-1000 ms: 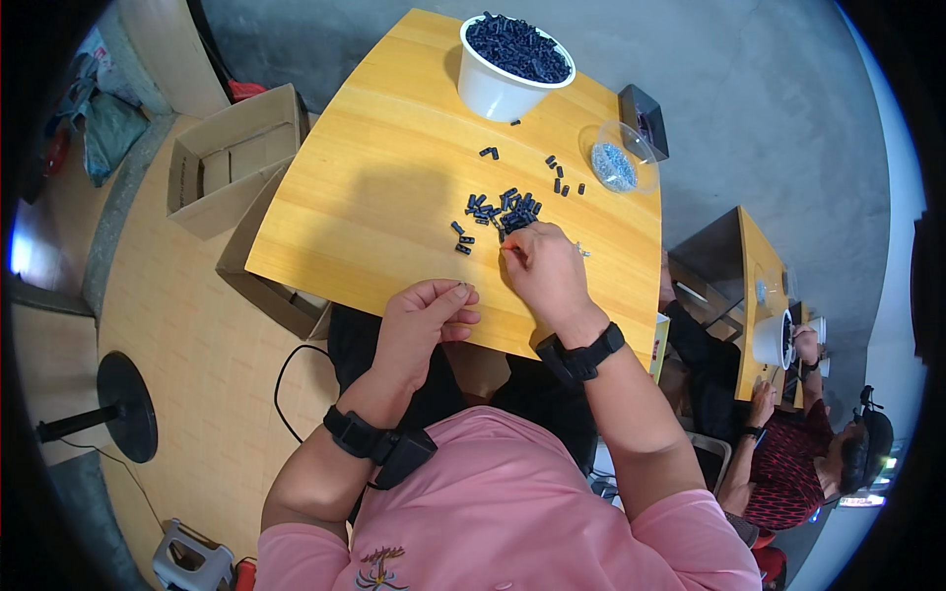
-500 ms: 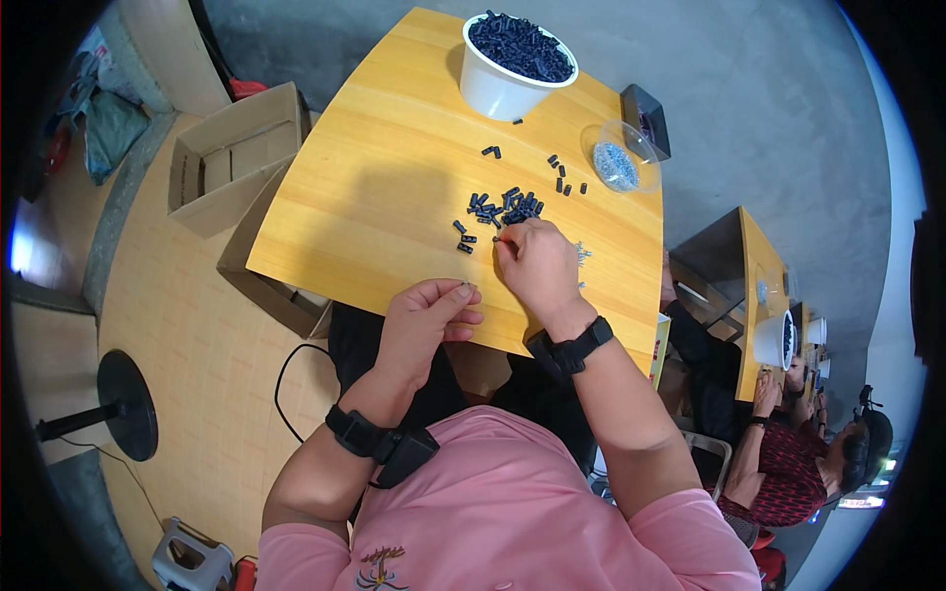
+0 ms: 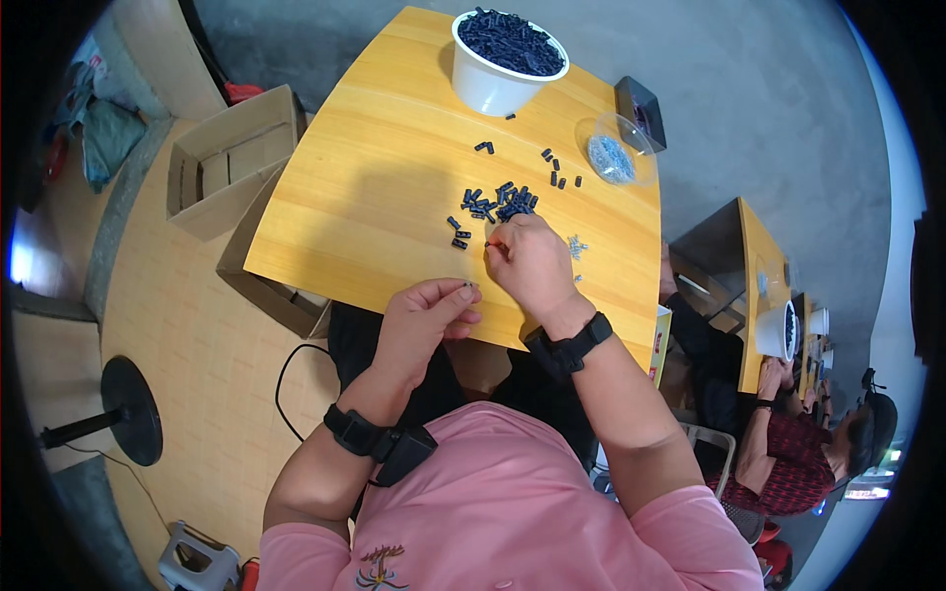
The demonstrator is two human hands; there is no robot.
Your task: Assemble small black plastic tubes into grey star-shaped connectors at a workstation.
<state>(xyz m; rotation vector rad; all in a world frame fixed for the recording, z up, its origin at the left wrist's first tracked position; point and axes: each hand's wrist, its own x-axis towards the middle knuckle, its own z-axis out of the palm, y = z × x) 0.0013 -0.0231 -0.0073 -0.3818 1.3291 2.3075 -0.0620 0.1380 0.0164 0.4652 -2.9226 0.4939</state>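
Observation:
A heap of small black plastic pieces lies in the middle of the wooden table. My right hand is just on the near side of the heap, its thumb and index finger closed on a small black plastic piece. At the table's near edge, my left hand pinches something tiny between thumb and fingertips, too small to make out. A few small silvery pins are scattered on the tabletop to the right of my right hand.
A white bucket full of black pieces stands at the far edge. Right of it are a clear dish of silvery parts and a black box. Cardboard boxes stand left of the table. Another person works at a table further right.
My right hand has drawn slightly back from the heap, toward my left hand, with the black piece in its fingertips. My left hand stays nearly still.

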